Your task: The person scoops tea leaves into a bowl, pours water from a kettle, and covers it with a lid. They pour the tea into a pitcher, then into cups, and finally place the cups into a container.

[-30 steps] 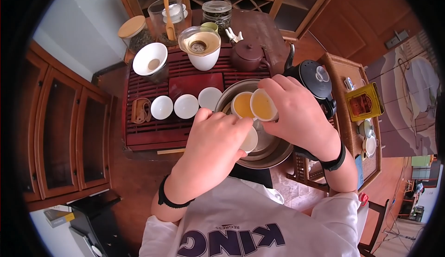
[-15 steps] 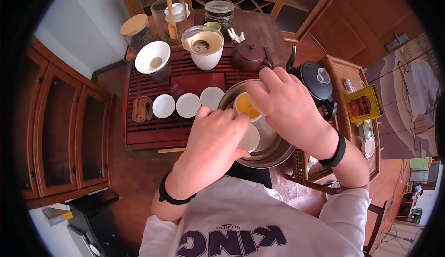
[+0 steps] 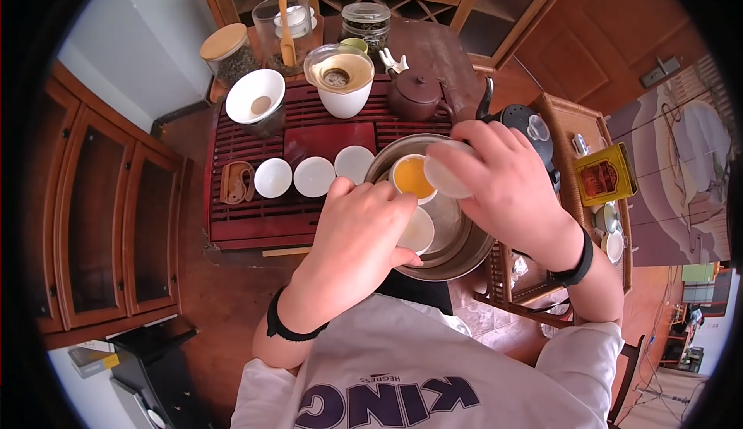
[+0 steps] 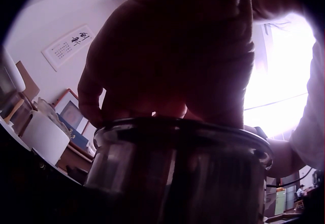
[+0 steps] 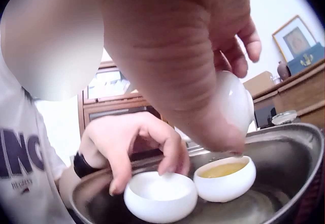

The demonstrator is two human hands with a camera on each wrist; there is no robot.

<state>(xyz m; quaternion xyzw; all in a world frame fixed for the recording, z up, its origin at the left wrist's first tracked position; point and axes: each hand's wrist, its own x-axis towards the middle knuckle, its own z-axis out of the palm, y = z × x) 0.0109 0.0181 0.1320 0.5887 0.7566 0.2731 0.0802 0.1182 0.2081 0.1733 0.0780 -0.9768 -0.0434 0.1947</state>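
My right hand pinches a steeply tilted white cup above the metal basin. Just left of it, inside the basin, stands a cup of yellow liquid. My left hand holds a second white cup by its rim; the right wrist view shows this cup beside the yellow-filled one, no coloured liquid visible in it. The left wrist view has the left hand dark behind the basin's wall, its fingertips and cup hidden.
Several white cups line the slatted tea tray left of the basin. Behind them stand a strainer on a white vessel, a brown teapot and glass jars. A black kettle is behind the right hand.
The right hand's cup, with yellow liquid visible at first, has turned over further and its pale outside now shows. That hand has shifted right. My left hand has hardly moved.
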